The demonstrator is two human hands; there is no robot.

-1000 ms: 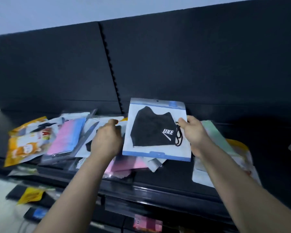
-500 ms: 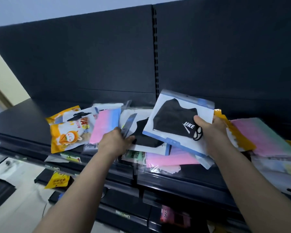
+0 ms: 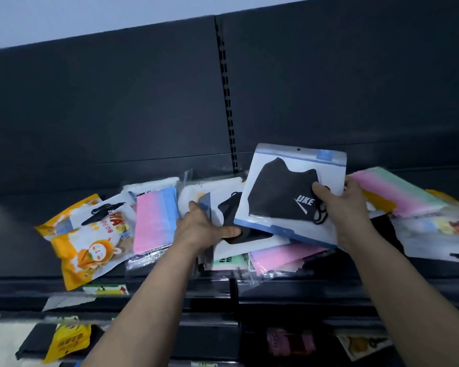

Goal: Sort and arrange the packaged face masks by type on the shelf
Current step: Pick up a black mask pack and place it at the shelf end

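— Where was the black mask pack point(image 3: 289, 192)?
— Raised over the heap and tilted, in the right hand point(image 3: 339, 207). The thumb lay across its front and the fingers curled behind its right edge.
— And the left hand point(image 3: 199, 229)?
— It gripped a second black pack point(image 3: 227, 210) lying in the heap, thumb on top. The raised pack overlapped it.
— What else lay on the shelf point(image 3: 16, 247)?
— A pink-and-blue pack point(image 3: 154, 221) just left of that hand, an orange cartoon pack point(image 3: 90, 250) further left, and a pink-and-green pack point(image 3: 398, 192) at the right.
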